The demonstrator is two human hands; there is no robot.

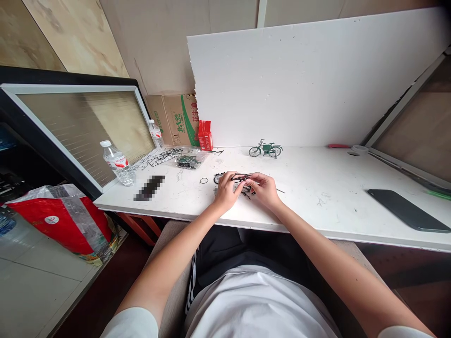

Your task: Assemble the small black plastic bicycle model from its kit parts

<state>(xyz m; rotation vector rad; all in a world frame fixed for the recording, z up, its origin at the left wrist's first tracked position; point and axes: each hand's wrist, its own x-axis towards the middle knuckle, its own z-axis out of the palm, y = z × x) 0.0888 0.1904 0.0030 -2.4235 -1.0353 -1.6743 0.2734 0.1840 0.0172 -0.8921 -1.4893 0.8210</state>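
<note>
My left hand and my right hand meet above the white table, both closed on a small dark model bicycle frame. Its thin bars run between my fingertips, which hide part of it. Below and behind my hands lie more dark model parts, including a small spoked wheel by my left fingers. A thin black ring rests farther left on the tabletop. Near the back board a green model bicycle stands upright, fully formed with two wheels.
Left of my hands are a bag of green and black parts, black sprue frames and a water bottle. A red box and a carton stand behind. A dark phone lies at the right edge.
</note>
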